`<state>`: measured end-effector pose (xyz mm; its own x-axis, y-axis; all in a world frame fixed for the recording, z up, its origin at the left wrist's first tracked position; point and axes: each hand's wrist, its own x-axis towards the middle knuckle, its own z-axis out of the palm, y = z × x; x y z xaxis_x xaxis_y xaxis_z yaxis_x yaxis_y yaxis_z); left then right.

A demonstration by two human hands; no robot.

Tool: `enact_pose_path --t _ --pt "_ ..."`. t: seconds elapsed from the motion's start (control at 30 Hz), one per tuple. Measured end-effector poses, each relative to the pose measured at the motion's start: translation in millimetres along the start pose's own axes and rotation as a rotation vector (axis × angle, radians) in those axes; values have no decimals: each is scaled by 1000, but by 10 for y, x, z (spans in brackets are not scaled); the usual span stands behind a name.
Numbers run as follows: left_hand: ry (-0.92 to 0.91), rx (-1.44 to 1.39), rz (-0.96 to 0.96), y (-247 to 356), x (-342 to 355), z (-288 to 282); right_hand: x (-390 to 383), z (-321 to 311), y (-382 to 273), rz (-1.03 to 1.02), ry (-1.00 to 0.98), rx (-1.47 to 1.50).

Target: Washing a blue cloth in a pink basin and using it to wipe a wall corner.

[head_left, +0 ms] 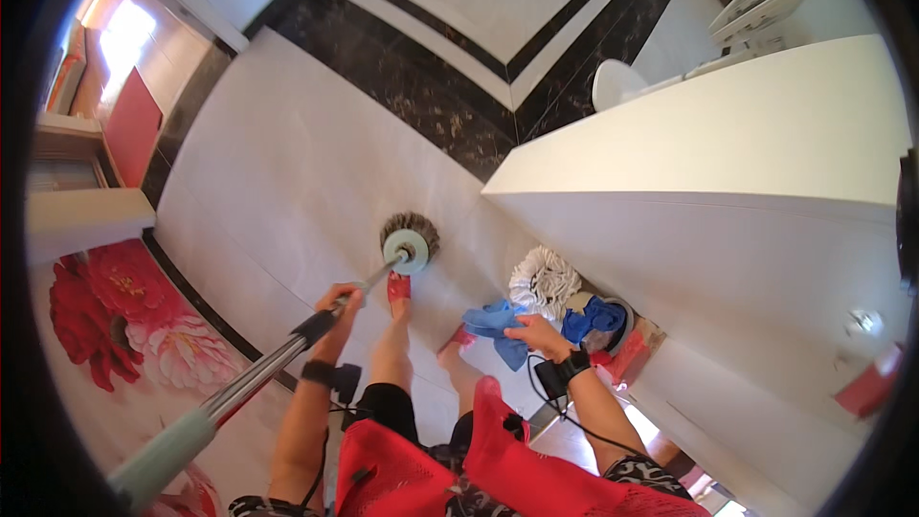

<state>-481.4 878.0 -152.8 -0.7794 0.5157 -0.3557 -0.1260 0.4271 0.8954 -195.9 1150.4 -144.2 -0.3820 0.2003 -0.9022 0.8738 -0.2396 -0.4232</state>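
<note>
Nearest: red mesh garment [397, 464] across the lower edge, over black shorts [388, 409]. Dark bands with cables on both wrists.

Left grip [335, 311]: fingers wrapped round the mop [258, 372], clamped at a dark sleeve low on the metal tube. The handle runs slantwise, its pale green upper end at lower left, its head out ahead of the feet.

Right grip [539, 335]: closed, fingers together on a blue cloth [493, 320], which hangs loosely beside the right foot. Cloth bunched; its folds spread to the left of the fingers.

Feet in red slippers [398, 285] on the pale tiled floor [278, 153]. Mop head [409, 244], a pale green disc with grey-brown fringe around it, lies just beyond the left toe; contact with the slipper cannot be told.

To the right of the blue cloth: bucket [627, 327], partly hidden by darker blue fabric [595, 318]; coiled white strands [544, 280] just beside; a red object below, kind unclear.

Left side: surface printed with red and pink flowers [129, 311]. Right: large white unit [704, 134].

Farther off: dark marbled strip [402, 101] edging the floor, then paler tiles with black lines.
</note>
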Motion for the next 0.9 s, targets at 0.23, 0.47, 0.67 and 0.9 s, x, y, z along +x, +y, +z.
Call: enact_pose_path --t 0.23,0.47,0.67,0.9 --pt "247 -220 5 887 322 -592 -1883 -165 -2525 -559 -68 340" --pt "391 -212 -36 1171 810 -1183 -313 -178 -2823 -576 297 186" --pt "481 -94 -81 1499 1253 -1465 -78 -241 -4314 -833 15 496" --pt "631 -19 25 2165 2208 -1730 1201 -784 -5074 -729 112 521"
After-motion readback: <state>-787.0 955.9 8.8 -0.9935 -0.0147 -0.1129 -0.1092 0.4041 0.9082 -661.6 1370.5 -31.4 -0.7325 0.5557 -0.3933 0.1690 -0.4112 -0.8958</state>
